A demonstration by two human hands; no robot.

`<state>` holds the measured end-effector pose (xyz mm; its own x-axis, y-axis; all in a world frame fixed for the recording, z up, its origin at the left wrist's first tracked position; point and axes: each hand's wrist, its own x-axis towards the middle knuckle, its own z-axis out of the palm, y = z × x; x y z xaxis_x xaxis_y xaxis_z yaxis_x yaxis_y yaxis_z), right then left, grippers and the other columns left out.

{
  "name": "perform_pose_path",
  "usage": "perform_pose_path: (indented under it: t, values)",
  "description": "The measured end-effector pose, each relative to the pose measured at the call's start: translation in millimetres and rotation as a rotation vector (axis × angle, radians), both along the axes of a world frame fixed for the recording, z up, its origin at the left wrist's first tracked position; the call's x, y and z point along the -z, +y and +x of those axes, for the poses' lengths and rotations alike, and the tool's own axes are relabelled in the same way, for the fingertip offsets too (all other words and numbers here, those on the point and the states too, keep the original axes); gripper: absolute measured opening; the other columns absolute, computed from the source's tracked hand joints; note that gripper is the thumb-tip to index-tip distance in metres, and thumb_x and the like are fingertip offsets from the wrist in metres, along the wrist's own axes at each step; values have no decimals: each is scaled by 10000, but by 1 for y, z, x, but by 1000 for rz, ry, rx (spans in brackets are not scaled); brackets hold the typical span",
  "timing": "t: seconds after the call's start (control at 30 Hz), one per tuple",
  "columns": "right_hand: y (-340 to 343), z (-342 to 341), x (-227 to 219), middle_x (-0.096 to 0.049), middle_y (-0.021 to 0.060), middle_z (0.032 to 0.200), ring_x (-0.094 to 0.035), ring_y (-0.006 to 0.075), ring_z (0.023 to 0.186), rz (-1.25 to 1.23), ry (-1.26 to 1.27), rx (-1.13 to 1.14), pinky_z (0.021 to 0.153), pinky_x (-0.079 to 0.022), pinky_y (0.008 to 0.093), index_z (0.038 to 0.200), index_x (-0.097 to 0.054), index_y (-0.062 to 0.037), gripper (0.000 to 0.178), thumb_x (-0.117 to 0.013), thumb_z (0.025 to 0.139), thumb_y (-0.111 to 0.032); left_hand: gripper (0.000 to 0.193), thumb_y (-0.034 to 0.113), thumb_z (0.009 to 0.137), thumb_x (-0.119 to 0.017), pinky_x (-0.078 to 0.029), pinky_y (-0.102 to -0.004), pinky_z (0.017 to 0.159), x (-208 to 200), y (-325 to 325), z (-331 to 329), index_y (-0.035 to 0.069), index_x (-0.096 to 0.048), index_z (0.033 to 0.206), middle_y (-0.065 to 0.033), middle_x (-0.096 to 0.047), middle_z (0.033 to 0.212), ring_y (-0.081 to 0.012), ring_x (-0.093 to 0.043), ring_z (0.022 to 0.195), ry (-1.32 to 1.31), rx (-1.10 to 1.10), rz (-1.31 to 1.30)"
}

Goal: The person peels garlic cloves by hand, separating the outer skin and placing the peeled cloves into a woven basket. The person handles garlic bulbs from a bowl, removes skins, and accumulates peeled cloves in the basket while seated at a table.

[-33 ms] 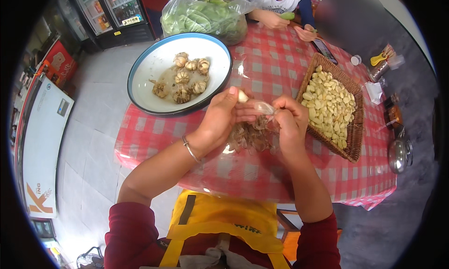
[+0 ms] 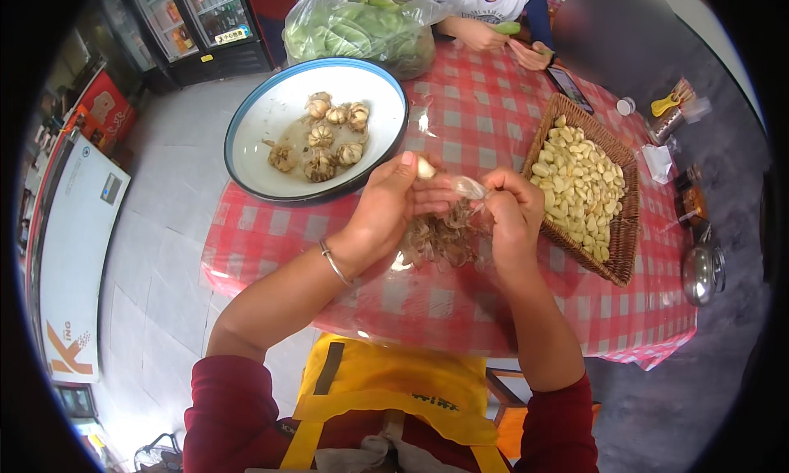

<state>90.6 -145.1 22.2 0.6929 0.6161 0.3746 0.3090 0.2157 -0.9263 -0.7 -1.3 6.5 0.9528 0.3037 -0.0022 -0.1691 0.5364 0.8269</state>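
Note:
My left hand [image 2: 393,195] is palm up, its thumb pressing a pale peeled garlic clove [image 2: 425,168] against the fingers. Close beside its fingertips, my right hand [image 2: 515,212] pinches a translucent piece of garlic skin [image 2: 469,188]. Under both hands lies a heap of brown papery garlic skins [image 2: 442,239] on the tablecloth. To the left, a white enamel bowl [image 2: 256,132] with a blue rim holds several whole garlic bulbs [image 2: 320,136]. On the right, a brown wicker basket [image 2: 622,269] is filled with peeled garlic cloves [image 2: 579,185].
The table has a red-and-white checked cloth [image 2: 362,309] under clear plastic. Behind the bowl stands a plastic bag of green leaves [image 2: 353,33]. Across the table, another person's hands [image 2: 530,55] hold something green beside a phone [image 2: 569,89]. A metal pot [image 2: 701,274] sits at the far right.
My right hand has shifted very slightly to the right with the garlic skin. The other person's hand has moved a little toward the green piece. My left hand stays put.

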Motion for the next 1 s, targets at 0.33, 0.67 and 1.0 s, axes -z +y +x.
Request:
perform_pose_path:
  t: [0.33,0.67,1.0]
  values:
    - [11,-2,-2,-551,173,831,-545,329,700,-346,-505,319,618,-427,407,760,-536,18,117,-506,817,-79,405,380,977,-378,-492,-325,802,-2,-6,-1,27,-475,1150,-133,-591,1074,-233,-610,974,-2,-109,169]
    - [12,-1,2,-563,140,841,-578,285,732,-223,-592,238,666,-464,371,879,-567,-24,123,-529,770,19,378,364,966,-435,-461,-243,711,4,-8,-1,13,-559,1039,-28,-564,877,-105,-522,735,-55,-194,269]
    - [18,-10,6,-609,126,774,-609,289,655,-173,-572,235,565,-488,365,855,-603,-33,124,-625,735,-9,331,291,971,-454,-441,-207,602,4,-7,-1,-8,-583,1027,-7,-531,776,-72,-496,659,-63,-88,307]
